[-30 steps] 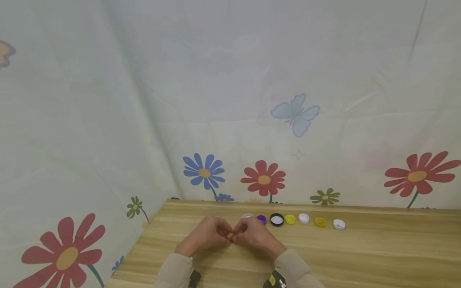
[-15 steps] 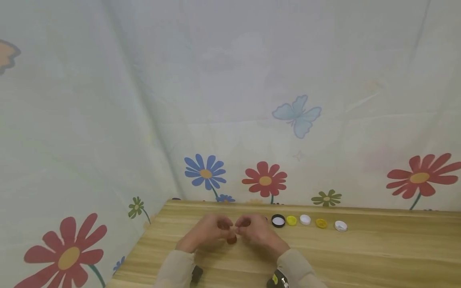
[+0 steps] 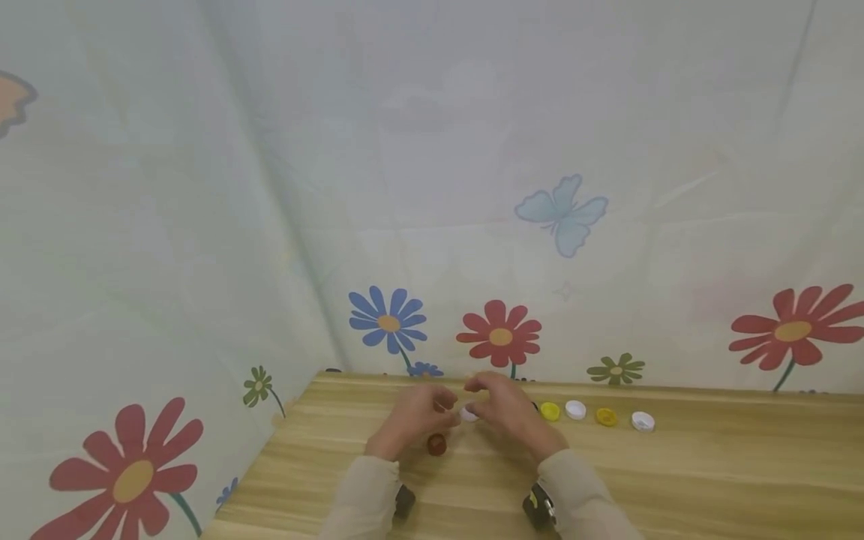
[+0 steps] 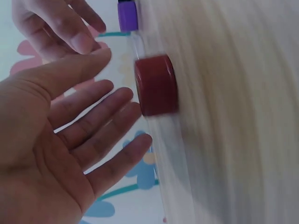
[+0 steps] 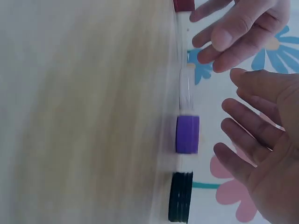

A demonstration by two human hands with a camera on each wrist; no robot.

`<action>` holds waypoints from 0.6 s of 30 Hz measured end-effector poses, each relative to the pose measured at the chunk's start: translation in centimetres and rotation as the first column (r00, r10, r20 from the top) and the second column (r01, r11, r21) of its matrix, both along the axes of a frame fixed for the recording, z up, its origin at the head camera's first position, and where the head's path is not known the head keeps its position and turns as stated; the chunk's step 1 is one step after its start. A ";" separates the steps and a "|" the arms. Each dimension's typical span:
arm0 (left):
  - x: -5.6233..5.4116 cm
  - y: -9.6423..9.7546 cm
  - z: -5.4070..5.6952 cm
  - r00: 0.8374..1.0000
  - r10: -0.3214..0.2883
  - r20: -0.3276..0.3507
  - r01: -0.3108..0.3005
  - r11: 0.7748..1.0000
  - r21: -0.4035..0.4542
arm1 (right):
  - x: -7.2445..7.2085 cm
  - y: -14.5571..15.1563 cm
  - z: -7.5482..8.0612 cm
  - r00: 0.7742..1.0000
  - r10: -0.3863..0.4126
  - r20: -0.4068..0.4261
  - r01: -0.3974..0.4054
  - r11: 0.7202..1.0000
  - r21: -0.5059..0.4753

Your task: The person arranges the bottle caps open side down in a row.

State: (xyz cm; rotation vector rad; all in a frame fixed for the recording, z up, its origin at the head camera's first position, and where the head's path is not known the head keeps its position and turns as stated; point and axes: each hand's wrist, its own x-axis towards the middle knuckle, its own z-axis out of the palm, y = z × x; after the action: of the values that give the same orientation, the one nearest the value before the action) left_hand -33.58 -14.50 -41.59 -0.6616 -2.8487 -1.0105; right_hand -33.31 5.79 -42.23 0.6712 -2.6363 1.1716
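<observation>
A dark red bottle cap sits on the wooden table, just on the near side of my left hand. My left hand's fingers are spread, and nothing is held in them; the left wrist view shows the red cap beyond the fingertips. My right hand faces it, fingers loosely extended and holding nothing. Between the two hands in the head view is a whitish clear cap, which stands on the table in the right wrist view. Beside it are a purple cap and a black ridged lid, mostly hidden behind my right hand in the head view.
To the right, a row continues along the table with a yellow cap, a white cap, an orange-yellow cap and another white cap. A flower-printed cloth hangs behind the table's far edge.
My fingertips met around the red cap a second ago. They let go of it, leaving it on the table, and both hands moved forward and right, opening around the clear cap.
</observation>
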 end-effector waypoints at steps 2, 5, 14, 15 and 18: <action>-0.1 0.5 0.2 1.000 -0.003 -0.004 0.003 1.000 -0.002 | -0.2 0.2 0.1 1.000 0.005 0.008 -0.005 1.000 0.010; -0.2 1.0 0.2 1.000 -0.012 -0.025 0.012 1.000 -0.009 | -0.6 0.5 0.1 1.000 0.017 0.019 -0.018 0.999 0.032; -0.6 0.7 -0.7 0.998 -0.035 -0.048 0.035 0.999 0.002 | -1.0 0.9 -0.4 0.995 0.077 0.062 -0.082 0.994 0.070; -0.7 0.7 -0.8 0.999 -0.035 -0.034 0.035 0.999 0.007 | -1.1 1.0 -0.5 0.995 0.083 0.063 -0.088 0.993 0.076; -0.7 0.7 -1.0 0.998 -0.053 -0.024 0.053 0.998 0.016 | -1.2 1.2 -0.6 0.994 0.100 0.050 -0.104 0.990 0.096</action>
State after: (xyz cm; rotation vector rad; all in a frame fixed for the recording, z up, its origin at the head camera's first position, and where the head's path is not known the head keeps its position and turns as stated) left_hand -34.33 -13.82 -42.60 -0.7467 -2.8137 -1.0256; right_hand -34.48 6.95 -42.80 0.8155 -2.7424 1.1004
